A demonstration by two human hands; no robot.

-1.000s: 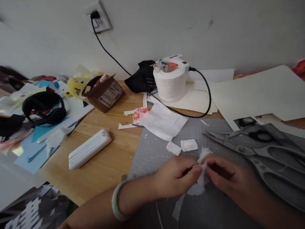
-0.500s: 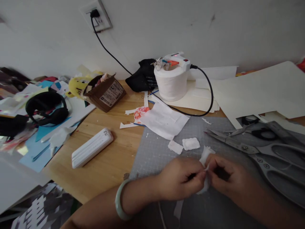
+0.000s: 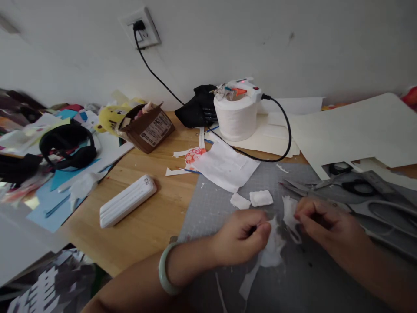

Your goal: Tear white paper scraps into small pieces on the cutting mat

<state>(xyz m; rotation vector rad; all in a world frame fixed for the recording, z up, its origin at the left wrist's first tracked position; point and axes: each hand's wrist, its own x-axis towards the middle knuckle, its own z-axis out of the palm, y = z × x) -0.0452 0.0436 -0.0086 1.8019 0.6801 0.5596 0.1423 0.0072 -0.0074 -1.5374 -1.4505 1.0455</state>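
My left hand (image 3: 243, 234), with a pale green bangle (image 3: 165, 269) on its wrist, pinches a soft white piece of tissue paper (image 3: 273, 248) that hangs below the fingers. Between thumb and fingertips of my right hand (image 3: 329, 230) is a smaller torn strip of tissue (image 3: 289, 211). A gap separates the two pieces. Beyond my hands, two small white padded rectangles, a left one (image 3: 240, 201) and a right one (image 3: 261, 198), lie on the grey cutting mat (image 3: 211, 217). Large scissors (image 3: 355, 206) lie partly behind my right hand.
A paper roll (image 3: 236, 119) carries a white corded tool with an orange tip (image 3: 239, 91). White paper (image 3: 228, 165) lies before it. On the left are a white oblong case (image 3: 128, 201), a small cardboard box (image 3: 146, 129) and a black headset (image 3: 68, 148). Card sheets (image 3: 358, 126) lie at right.
My hands were together at the tissue and have moved apart. The tissue is now in two pieces, one in each hand. The view has shifted slightly.
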